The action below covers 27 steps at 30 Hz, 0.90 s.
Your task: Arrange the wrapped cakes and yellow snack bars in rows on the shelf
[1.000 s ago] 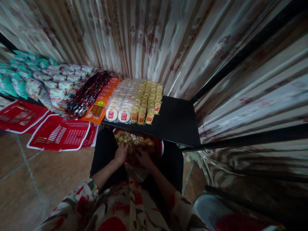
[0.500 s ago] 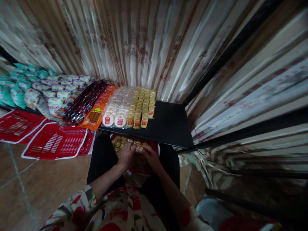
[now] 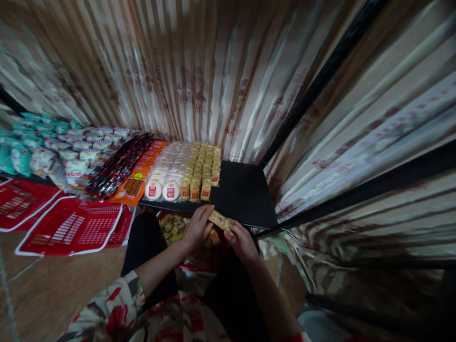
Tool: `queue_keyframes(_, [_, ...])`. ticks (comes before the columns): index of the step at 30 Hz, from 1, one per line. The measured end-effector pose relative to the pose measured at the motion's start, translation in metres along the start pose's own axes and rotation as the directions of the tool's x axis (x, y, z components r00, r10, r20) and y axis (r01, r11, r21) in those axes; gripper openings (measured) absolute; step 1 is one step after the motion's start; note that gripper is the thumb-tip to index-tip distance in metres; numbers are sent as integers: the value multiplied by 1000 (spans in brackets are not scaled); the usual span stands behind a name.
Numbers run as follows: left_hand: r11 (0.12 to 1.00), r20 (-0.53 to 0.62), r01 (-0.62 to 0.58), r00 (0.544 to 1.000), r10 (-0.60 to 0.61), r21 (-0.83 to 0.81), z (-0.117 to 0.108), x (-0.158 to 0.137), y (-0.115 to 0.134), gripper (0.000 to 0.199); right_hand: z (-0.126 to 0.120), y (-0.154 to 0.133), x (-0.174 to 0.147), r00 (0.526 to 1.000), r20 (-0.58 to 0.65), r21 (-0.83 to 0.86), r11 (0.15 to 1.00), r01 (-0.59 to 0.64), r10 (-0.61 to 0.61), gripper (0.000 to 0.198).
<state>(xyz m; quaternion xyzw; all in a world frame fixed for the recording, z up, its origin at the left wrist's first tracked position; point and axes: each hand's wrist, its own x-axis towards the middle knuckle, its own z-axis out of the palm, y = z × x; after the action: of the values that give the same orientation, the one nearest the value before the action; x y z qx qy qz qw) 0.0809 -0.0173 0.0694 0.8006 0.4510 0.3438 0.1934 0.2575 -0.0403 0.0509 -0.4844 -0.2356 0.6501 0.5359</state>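
A small yellow wrapped snack pack (image 3: 218, 220) is stretched between my two hands, just in front of the black shelf's edge. My left hand (image 3: 196, 228) pinches its left end, and my right hand (image 3: 242, 238) grips the right end. Below them, between my knees, a red basket (image 3: 192, 267) holds many loose packs (image 3: 173, 227) of the same yellow kind. Rows of matching yellow packs (image 3: 200, 166) stand on the black shelf (image 3: 245, 190), beyond my hands.
Left of the yellow rows lie round white wrapped crackers (image 3: 171, 190), an orange packet (image 3: 133, 185), dark shiny packets (image 3: 119, 166) and teal bags (image 3: 21, 159). Red baskets (image 3: 71, 225) sit on the floor at left. A pleated curtain (image 3: 199, 71) hangs behind the shelf, with a black post (image 3: 313, 104) at right.
Both hands have risen out of the basket toward the shelf edge with a yellow snack pack between them. The view has shifted slightly, so the shelf appears lower and further left.
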Motion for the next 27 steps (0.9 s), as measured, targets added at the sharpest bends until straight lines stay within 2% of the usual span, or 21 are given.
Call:
queue_keyframes(4, [994, -15, 36, 999, -38, -102, -3, 11, 2, 51, -6, -4, 1, 991, 28, 142, 980, -137, 135, 20])
queue_keyframes(7, [972, 54, 81, 996, -70, -223, -3, 18, 5, 47, -7, -8, -1, 963, 70, 238, 933, -269, 260, 13])
queue_keyframes(9, [928, 109, 181, 982, -153, -325, -1, 22, 7, 40, -8, -10, -2, 947, 97, 284, 904, -321, 306, 11])
queue_keyframes(12, [824, 178, 359, 933, -312, -439, 6, 27, 8, 33, -11, -13, -2, 940, 123, 280, 897, -341, 319, 13])
queue_keyframes(17, [627, 222, 505, 851, -476, -593, 27, 30, 3, 25, -15, -22, 2, 955, 49, 255, 921, -295, 293, 17])
queue_keyframes(20, [410, 274, 585, 750, -603, -699, 36, 29, 1, 19, -12, -25, 4, 968, 16, 252, 936, -248, 252, 23])
queue_keyframes(22, [257, 335, 596, 700, -631, -761, 37, 28, 4, 18, -8, -26, 5, 982, 7, 233, 955, -184, 187, 22])
queue_keyframes(24, [152, 373, 580, 679, -632, -800, 37, 27, 8, 21, 0, -25, 5, 994, -22, 178, 979, -100, 105, 21])
queue_keyframes(27, [63, 395, 563, 652, -648, -824, 37, 30, 15, 25, 14, -24, 9, 1000, -20, 20, 1000, 6, -5, 29])
